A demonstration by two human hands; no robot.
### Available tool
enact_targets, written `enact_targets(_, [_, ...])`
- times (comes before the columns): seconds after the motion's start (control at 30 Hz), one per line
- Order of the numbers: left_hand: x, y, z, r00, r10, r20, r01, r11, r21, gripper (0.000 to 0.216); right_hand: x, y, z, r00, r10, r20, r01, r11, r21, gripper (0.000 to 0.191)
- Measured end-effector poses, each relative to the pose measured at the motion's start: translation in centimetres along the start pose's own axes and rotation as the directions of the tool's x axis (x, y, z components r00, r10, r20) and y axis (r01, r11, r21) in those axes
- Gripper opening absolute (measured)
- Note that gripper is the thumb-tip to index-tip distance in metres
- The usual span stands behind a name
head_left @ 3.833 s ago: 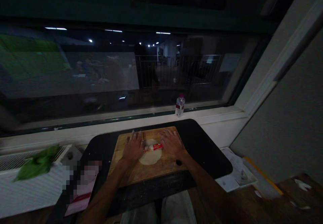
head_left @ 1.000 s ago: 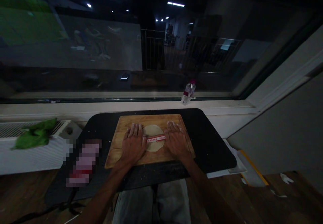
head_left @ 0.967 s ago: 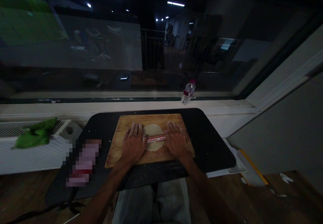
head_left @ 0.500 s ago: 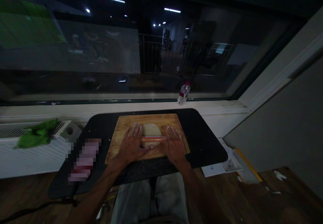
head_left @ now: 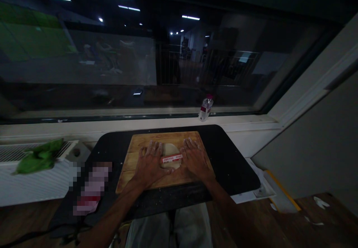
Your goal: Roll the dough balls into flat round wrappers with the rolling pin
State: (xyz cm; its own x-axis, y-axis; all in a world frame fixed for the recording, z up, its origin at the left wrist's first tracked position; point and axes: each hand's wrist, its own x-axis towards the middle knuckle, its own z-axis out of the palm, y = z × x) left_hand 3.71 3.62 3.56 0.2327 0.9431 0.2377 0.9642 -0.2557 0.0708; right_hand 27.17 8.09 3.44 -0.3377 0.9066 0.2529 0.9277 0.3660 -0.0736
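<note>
A rolling pin (head_left: 172, 158) with a red-and-white printed label lies across a flattened round of dough (head_left: 169, 149). The dough rests on a wooden cutting board (head_left: 140, 138). My left hand (head_left: 151, 164) lies flat over the pin's left end, fingers stretched forward and thumb pointing inward. Over the right end, my right hand (head_left: 194, 158) is also flat with its fingers extended. Whitish flour or dough shows on the fingertips of both hands. The pin's ends are hidden under my palms, and part of the dough is covered.
The board sits on a black table (head_left: 226, 154) with crumbs on it. A pixelated pink item (head_left: 93, 186) lies at the left. On the windowsill stands a plastic bottle (head_left: 206, 108) with a pink cap. A green cloth (head_left: 40, 156) drapes over the white radiator (head_left: 36, 188).
The rolling pin has turned so its printed label faces up, and it now lies slightly slanted. Both hands remain flat on it. The whole view has shifted a little.
</note>
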Motion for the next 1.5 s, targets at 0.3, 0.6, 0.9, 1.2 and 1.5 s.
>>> enact_targets(0.3, [1.6,-0.4,-0.6,0.994,0.033,0.107,-0.032,0.999,-0.010,0.079,3.6,0.3,0.0,0.996,-0.056,0.067,0.056,0.998,0.011,0.059])
enact_targets(0.6, [4.1,-1.3,-0.6,0.982,-0.059,0.178,0.053,0.998,0.033,0.060,0.4,-1.8,-0.7,0.994,0.095,0.053,-0.095,0.995,-0.014,0.058])
enact_targets(0.9, [4.7,-1.3,0.3,0.984,-0.068,0.163,0.059,0.997,0.058,0.064,-4.5,-4.3,0.3,0.968,0.238,-0.076,-0.235,0.971,0.047,0.057])
enact_targets(1.2, [5.6,-1.1,1.3,0.995,-0.040,0.092,0.034,0.997,0.066,0.063,-9.0,-6.8,1.2,0.952,0.228,-0.205,-0.227,0.974,0.029,0.058])
enact_targets(1.5, [4.8,-1.5,1.6,0.998,-0.018,0.064,0.018,1.000,0.007,0.064,-5.1,-2.9,-0.6,0.989,0.127,-0.080,-0.126,0.992,0.023,0.055])
